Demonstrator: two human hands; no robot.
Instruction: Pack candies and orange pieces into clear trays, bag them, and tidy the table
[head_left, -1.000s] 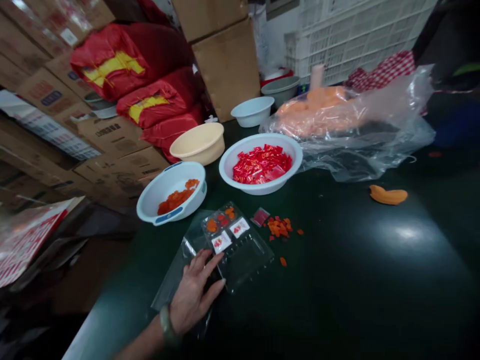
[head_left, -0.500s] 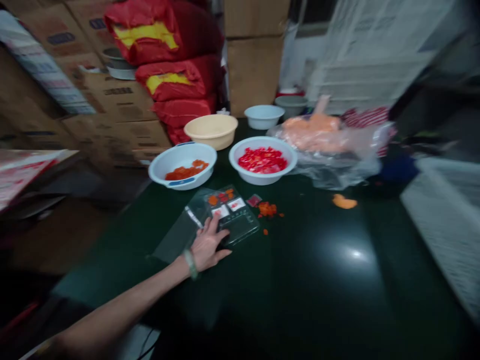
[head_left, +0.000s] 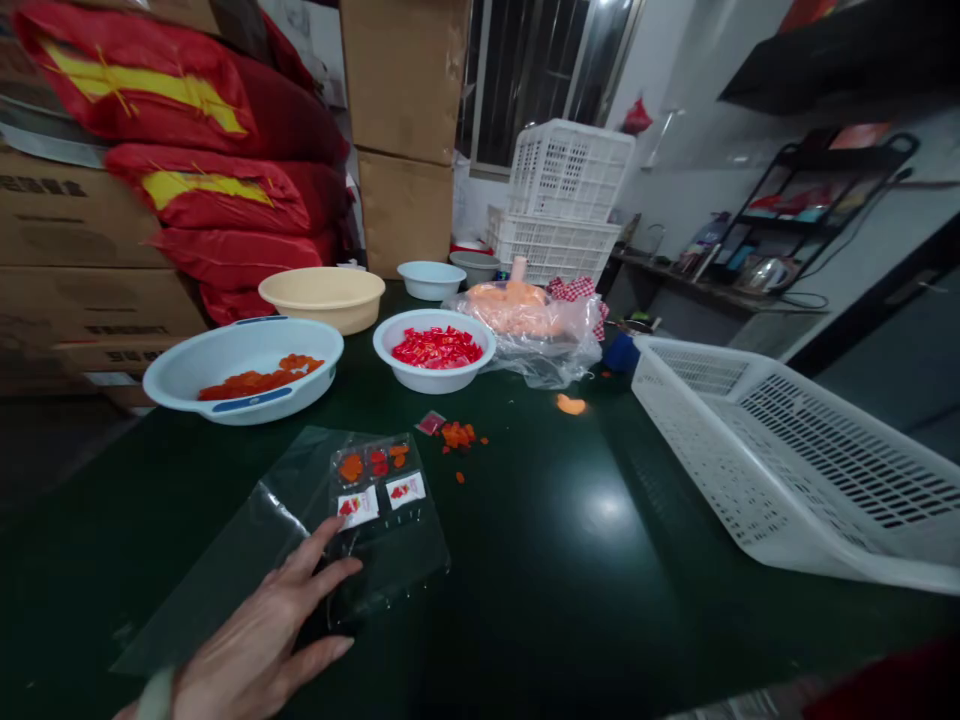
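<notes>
My left hand [head_left: 262,630] lies at the bottom of the view, fingers spread, against the near edge of a clear plastic compartment tray [head_left: 382,540]. The tray holds orange pieces, red pieces and two white labelled sachets. Beneath it and reaching left lies a clear plastic bag [head_left: 217,560], which my hand also touches. A few loose orange bits [head_left: 456,435] and a small red packet [head_left: 430,423] sit just beyond the tray. My right hand does not show.
A white basin of orange pieces [head_left: 180,375] and a white bowl of red sachets [head_left: 390,340] stand on the dark green table [head_left: 540,600]. Behind them are a beige bowl [head_left: 322,298] and a plastic-wrapped orange mass [head_left: 517,310]. A white slatted crate [head_left: 787,460] lies at right.
The view has swung up and right, bringing the white crate and more of the room into sight. My left hand remains at the tray's near edge, and the tray appears larger and closer.
</notes>
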